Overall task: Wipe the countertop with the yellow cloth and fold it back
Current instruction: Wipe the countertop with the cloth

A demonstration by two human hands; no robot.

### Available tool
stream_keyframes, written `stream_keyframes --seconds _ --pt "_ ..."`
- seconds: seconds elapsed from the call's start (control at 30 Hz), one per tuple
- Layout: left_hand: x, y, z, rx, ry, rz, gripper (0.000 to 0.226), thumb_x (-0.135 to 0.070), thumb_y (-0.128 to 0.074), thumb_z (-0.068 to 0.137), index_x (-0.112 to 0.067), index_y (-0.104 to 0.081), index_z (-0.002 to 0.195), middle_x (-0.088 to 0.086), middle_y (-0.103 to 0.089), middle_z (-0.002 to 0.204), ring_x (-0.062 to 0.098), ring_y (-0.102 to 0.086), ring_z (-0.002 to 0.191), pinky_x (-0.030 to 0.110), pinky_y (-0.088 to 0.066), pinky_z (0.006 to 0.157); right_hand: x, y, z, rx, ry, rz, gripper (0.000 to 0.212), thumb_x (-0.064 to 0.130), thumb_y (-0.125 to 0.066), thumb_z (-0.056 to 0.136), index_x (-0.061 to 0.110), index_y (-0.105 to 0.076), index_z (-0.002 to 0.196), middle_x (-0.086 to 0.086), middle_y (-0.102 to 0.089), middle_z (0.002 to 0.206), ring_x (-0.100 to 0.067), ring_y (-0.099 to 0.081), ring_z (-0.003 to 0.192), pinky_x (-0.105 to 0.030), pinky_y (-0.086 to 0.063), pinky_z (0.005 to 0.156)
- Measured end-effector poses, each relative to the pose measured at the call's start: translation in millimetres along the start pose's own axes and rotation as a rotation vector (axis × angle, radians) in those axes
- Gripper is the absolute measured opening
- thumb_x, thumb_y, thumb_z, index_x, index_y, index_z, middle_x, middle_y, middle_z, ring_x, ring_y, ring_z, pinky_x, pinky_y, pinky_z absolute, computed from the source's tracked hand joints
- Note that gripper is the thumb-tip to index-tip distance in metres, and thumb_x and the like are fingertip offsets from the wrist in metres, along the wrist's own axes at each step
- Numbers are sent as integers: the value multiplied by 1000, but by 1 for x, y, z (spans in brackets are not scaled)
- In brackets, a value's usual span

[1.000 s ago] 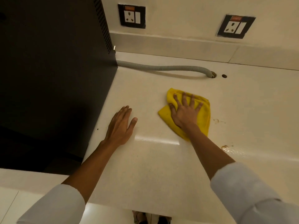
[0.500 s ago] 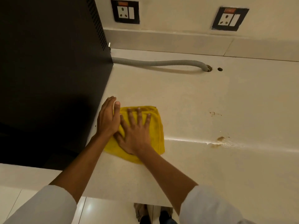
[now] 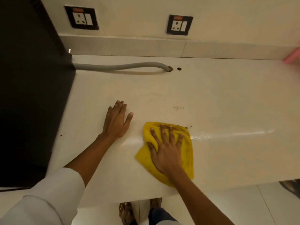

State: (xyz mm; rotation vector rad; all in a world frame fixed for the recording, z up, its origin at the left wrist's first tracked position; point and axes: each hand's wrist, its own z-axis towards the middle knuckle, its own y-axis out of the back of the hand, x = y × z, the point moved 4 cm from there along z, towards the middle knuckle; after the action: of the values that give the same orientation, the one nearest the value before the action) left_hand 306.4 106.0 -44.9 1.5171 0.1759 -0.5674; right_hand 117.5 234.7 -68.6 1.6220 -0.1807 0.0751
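Since half a second ago, the yellow cloth [image 3: 188, 153] has slid rightward across the countertop [image 3: 227, 103], away from the left hand [image 3: 117, 122] it was touching, and now lies well clear of it near the front edge.

At far left a tall black appliance [image 3: 32, 95] fills the frame; its top and base are cut off, and its surface is too dark to make out any detail. A grey corrugated hose [image 3: 116, 67] runs from behind it along the back of the counter into a hole, with a smaller hole [image 3: 179, 68] just beside that. Two wall sockets [image 3: 81, 18] sit above the backsplash.

The left hand lies flat on the bare counter, fingers together and relaxed, thumb apart, gripping nothing. Its white sleeve [image 3: 53, 195] is partly cut off at the bottom edge.

The right hand [image 3: 167, 151] presses palm-down on the cloth with fingers spread and extended, not clenched. The fingertips reach almost to the cloth's far edge, cloth shows on both sides of the palm, and a bunched fold rises beside the thumb. The part of the cloth under the palm and wrist is hidden.

Small brownish marks [image 3: 178, 108] lie beyond the cloth, another touches its far right corner, and a wet glossy streak [image 3: 227, 134] runs rightward from it. A blurred pink object [image 3: 293, 57] is cut off at the right edge; what it is cannot be told.
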Motion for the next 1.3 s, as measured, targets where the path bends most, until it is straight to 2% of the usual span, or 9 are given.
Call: stream_keyframes --seconds 0.17,0.33,0.5,0.67,0.8,0.97,1.17,1.3 --pt "-17 -11 25 -15 -36 33 72 -53 -28 93 -4 -32 146 13 -28 158 22 -16 150 44 -9 123 -80 16 32 -25 -157 -36 63 61 -13 95 40 -13 154 -3 -13 166 -36 -2 153 -70 1 116" --pt "-22 -15 49 -54 -22 61 71 -52 -28 94 -3 -34 145 15 -31 157 24 -20 149 45 -12 122 -122 31 97 -55 -192 -15 59 57 -21 99 39 -14 154 -5 -13 166 -38 -3 153 -71 1 115" --pt "-23 -20 65 -95 17 63 68 -49 -30 95 -3 -35 145 15 -33 156 25 -22 148 45 -14 122 -119 34 176 -69 -150 13 61 59 -19 99 36 -14 155 -6 -12 166 -39 -2 152 -69 3 116" --pt "-24 -18 73 -128 64 31 66 -47 -30 96 -3 -34 145 16 -33 155 25 -23 148 44 -15 122 -68 26 210 -8 -15 14 64 61 -14 98 34 -13 155 -6 -10 167 -40 2 152 -69 4 117" --pt "-20 -14 71 -139 128 -22 67 -47 -27 95 -3 -34 145 15 -34 155 25 -25 147 41 -15 121 -14 16 186 15 134 31 65 62 -14 96 34 -16 155 -7 -11 167 -40 1 152 -69 4 116" --pt "-20 -17 63 -99 148 -26 68 -48 -25 93 -4 -38 144 15 -35 155 24 -24 147 42 -15 122 25 8 128 14 257 65 61 58 -23 98 34 -21 153 -7 -15 166 -39 -1 152 -68 0 116" --pt "-37 -22 56 -64 49 -27 65 -45 -29 94 0 -44 139 19 -41 151 28 -30 145 46 -21 120 0 5 44 -11 218 83 59 59 -22 99 37 -21 153 -6 -14 166 -35 -1 153 -65 -3 119" --pt "-57 -29 62 -26 12 -57 66 -46 -28 95 1 -44 138 20 -41 150 29 -31 145 47 -22 120 -53 9 8 -7 57 58 60 62 -14 98 41 -13 154 -2 -8 167 -30 4 154 -62 0 120"
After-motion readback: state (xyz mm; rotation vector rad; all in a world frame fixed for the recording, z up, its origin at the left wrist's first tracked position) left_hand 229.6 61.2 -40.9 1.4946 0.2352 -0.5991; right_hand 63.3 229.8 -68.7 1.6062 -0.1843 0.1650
